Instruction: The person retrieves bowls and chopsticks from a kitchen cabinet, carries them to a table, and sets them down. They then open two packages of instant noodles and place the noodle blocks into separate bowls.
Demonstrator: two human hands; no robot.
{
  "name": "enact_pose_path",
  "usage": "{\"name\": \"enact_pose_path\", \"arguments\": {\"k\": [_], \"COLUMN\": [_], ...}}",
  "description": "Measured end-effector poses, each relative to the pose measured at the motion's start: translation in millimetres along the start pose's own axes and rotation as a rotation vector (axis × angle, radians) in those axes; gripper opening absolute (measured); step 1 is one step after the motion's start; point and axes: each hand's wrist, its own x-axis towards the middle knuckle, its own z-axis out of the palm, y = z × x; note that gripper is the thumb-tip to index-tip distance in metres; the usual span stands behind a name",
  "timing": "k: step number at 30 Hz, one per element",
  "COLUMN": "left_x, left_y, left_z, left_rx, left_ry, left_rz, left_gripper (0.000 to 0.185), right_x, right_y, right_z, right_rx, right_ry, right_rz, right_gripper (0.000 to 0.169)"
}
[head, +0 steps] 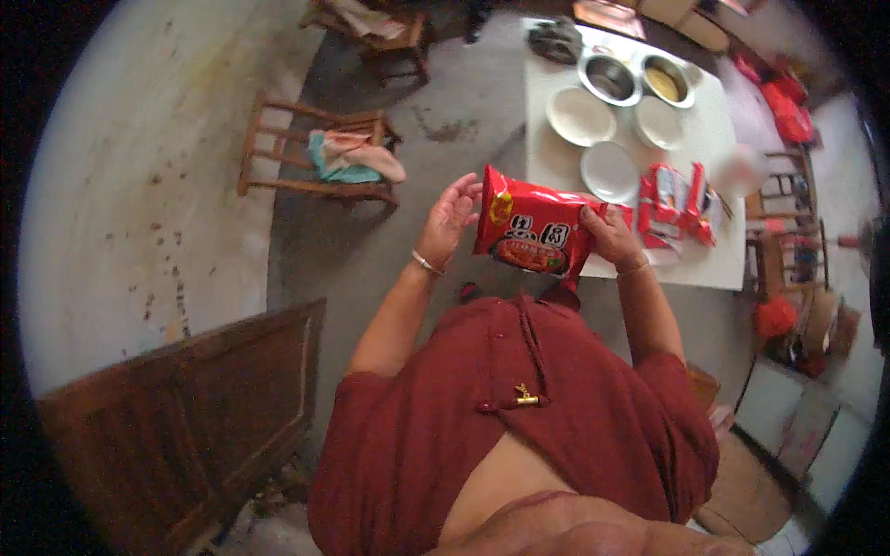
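Observation:
In my right hand (612,233) is the right end of a large red food packet (532,226), thumb on top. The packet shows a picture of a dish and bears writing. Beside its left end is my left hand (452,215), fingers spread and thumb apart; whether the fingertips touch the packet cannot be told. Beyond my right hand, other red packets (667,198) lie on the white table (702,271). A white plate (609,172) is just past the packet.
Two more plates (580,116) (659,123) and two metal pots (610,78) (667,80) stand farther up the table. A wooden chair (278,184) with cloths (348,156) is at the left. A dark wooden panel (188,417) stands at the lower left.

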Motion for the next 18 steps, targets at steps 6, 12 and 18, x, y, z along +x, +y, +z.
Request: {"name": "enact_pose_path", "arguments": {"k": [6,12,18], "left_x": [-30,9,104], "left_y": [39,47,54], "left_z": [-74,-100,-129], "left_rx": [-0.045,0.134,0.488], "left_ry": [0.159,0.316,0.403], "left_rz": [0.099,0.155,0.196], "left_gripper": [0.033,0.023,0.021], "right_x": [52,108,176], "right_y": [-10,2,10], "right_z": [96,102,74], "right_rx": [0.168,0.113,0.207], "right_ry": [-0.232,-0.191,-0.066], "right_rz": [0.139,0.116,0.075], "right_gripper": [0.035,0.038,0.037]}}
